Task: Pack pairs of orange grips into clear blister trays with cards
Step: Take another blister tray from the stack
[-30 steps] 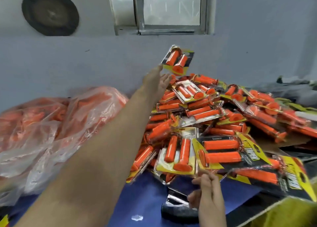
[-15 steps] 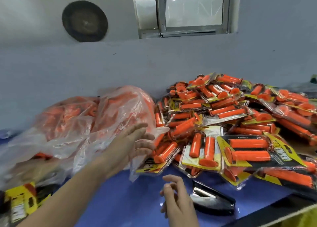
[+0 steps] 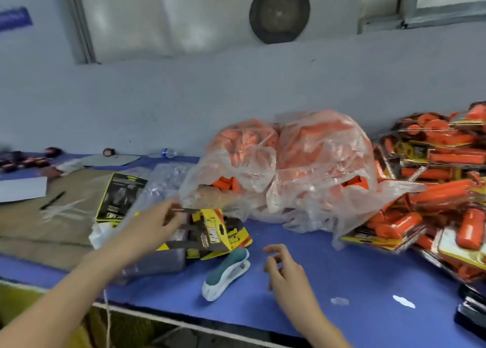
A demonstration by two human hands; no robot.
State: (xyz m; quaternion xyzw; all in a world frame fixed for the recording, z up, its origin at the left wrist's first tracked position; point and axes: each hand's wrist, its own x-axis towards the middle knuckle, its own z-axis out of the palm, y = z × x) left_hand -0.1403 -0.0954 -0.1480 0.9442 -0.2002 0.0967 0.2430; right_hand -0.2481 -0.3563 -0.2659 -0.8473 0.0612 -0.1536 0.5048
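Left hand (image 3: 155,226) pinches the top card (image 3: 210,232) near the table's (image 3: 342,258) front edge; right hand (image 3: 285,268) hovers empty, loosely curled. Bagged orange grips (image 3: 289,163) sit behind. Stacked cards cling, so two may lift together.

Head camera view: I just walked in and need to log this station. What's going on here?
A person is packing orange grips. Their left hand reaches the top of a stack of yellow-and-black cards; blur hides whether it grips one. The right hand hovers empty and relaxed over the blue table beside a teal stapler. Behind sit clear bags of loose grips, with finished packs piled at right.
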